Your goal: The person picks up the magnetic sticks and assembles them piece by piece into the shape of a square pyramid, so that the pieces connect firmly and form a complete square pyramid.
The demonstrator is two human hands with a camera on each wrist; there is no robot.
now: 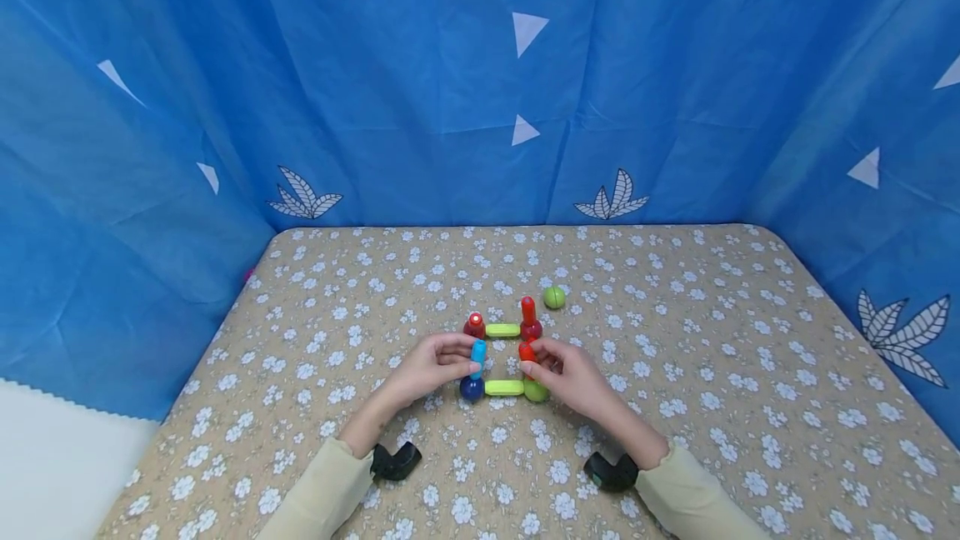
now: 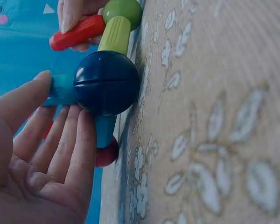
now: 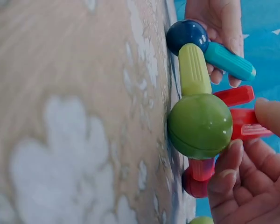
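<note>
A frame of colored balls and ribbed rods lies on the cloth. At its near left corner, my left hand (image 1: 430, 369) pinches an upright light blue rod (image 1: 478, 355) standing in the dark blue ball (image 2: 106, 84). My right hand (image 1: 576, 380) holds an upright red rod (image 3: 246, 126) between thumb and fingers, at the green ball (image 3: 200, 125) of the near right corner. A yellow-green rod (image 1: 504, 387) joins these two balls. Another blue rod (image 2: 105, 129) runs back from the dark blue ball.
Behind the hands, two red balls (image 1: 531, 329) are joined by a second yellow-green rod (image 1: 502, 329), with red rods (image 1: 528, 309) standing in them. A loose green ball (image 1: 554, 297) lies beyond the far right corner. Blue curtain (image 1: 450, 90) surrounds the flowered table (image 1: 675, 315).
</note>
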